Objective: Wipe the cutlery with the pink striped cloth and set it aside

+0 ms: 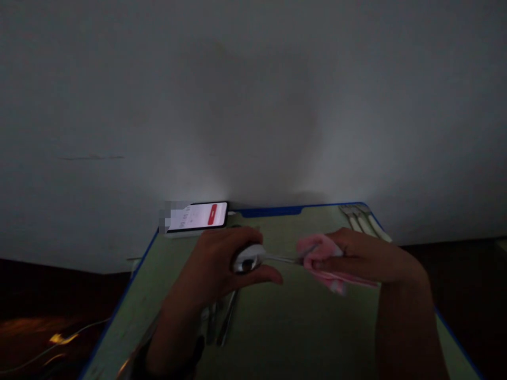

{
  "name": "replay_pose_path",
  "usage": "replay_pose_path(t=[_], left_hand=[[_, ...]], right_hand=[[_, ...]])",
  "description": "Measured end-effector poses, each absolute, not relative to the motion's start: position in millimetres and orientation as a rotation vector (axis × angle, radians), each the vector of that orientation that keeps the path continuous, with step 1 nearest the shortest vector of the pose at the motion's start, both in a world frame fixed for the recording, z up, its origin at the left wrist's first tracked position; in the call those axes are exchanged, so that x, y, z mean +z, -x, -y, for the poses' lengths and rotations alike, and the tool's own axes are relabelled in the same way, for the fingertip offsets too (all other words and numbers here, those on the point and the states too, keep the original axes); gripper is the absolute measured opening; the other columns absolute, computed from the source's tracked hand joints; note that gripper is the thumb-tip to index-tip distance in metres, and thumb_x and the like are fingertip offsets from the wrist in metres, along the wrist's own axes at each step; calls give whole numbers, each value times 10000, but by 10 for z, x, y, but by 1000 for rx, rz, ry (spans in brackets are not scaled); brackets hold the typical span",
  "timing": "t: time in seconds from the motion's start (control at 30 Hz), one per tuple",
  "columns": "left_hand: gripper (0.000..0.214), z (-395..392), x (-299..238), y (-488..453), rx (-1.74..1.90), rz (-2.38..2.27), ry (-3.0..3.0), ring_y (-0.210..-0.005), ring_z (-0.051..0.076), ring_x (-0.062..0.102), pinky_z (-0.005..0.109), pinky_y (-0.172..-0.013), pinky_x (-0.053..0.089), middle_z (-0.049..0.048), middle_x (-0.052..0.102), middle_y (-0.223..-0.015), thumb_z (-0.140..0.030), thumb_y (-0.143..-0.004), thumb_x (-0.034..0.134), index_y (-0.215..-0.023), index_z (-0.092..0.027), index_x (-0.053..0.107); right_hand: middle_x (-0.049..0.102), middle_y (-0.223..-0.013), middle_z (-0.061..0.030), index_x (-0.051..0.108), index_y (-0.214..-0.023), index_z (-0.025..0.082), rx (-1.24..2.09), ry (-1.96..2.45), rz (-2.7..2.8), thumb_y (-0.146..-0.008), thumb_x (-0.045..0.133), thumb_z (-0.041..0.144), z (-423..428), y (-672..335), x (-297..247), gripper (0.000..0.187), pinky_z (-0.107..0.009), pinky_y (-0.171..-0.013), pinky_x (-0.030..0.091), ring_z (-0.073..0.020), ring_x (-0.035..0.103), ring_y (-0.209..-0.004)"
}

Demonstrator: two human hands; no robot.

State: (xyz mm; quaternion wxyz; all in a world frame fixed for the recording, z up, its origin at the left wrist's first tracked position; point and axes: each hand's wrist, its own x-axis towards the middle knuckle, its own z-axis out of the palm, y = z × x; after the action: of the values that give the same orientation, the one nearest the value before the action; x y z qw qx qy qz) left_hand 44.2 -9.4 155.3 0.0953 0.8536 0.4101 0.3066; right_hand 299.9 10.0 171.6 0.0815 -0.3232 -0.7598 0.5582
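Note:
My left hand is closed around the shiny head of a spoon, its thumb sticking out to the right below. From there the thin metal handle runs level to the right, into a pink cloth. My right hand pinches that cloth around the handle's far end, so the end is hidden. Both hands are above the table. Below my left hand lie a few pieces of cutlery, partly covered by the hand and forearm; their kinds are hard to make out in the dim light.
The pale green table has a blue edge and stands against a grey wall. Several forks lie at the back right corner. A lit phone with a cable rests at the back left. A white cord runs at the lower left.

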Motion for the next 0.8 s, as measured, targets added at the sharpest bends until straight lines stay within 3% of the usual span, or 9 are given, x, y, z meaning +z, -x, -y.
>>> replay_pose_path(t=[0.1, 0.3, 0.4, 0.57, 0.8], left_hand=[[347, 74, 1540, -535, 832, -1244, -2526, -517, 91, 508, 204, -499, 359, -37, 568, -602, -513, -764, 612, -778, -168, 581], [201, 20, 1482, -577, 722, -1314, -2457, -581, 99, 538, 206, -544, 380, -13, 592, -642, -323, -834, 537, -720, -170, 599], [196, -2, 1479, -491, 681, -1323, -2456, -581, 100, 541, 202, -544, 386, -10, 608, -649, -333, -821, 543, -727, -174, 611], [237, -5, 1541, -318, 693, -1448, -2414, -551, 98, 538, 202, -543, 397, -12, 618, -633, -386, -812, 541, -728, -179, 620], [262, -11, 1607, -186, 787, -1626, -2321, -503, 92, 542, 206, -526, 390, -20, 638, -607, -404, -799, 544, -712, -178, 645]], right_hand=[[601, -635, 23, 593, -899, 169, 1638, 956, 2314, -871, 446, 453, -59, -2913, 1743, 322, -212, -584, 420, -87, 540, -554], [632, -673, -2, 587, -821, 168, 1258, 1036, 2486, -893, 415, 379, -39, -2568, 1652, 282, -218, -578, 366, -100, 542, -593], [649, -745, -15, 586, -868, 169, 1155, 1034, 2518, -882, 443, 350, -59, -2489, 1608, 231, -227, -608, 368, -107, 551, -642], [642, -725, 3, 593, -939, 173, 1339, 952, 2495, -900, 409, 401, -106, -2666, 1626, 295, -220, -602, 382, -95, 546, -631], [625, -694, 8, 593, -933, 181, 1338, 1038, 2465, -891, 403, 462, -115, -2819, 1639, 342, -223, -615, 404, -100, 546, -623]])
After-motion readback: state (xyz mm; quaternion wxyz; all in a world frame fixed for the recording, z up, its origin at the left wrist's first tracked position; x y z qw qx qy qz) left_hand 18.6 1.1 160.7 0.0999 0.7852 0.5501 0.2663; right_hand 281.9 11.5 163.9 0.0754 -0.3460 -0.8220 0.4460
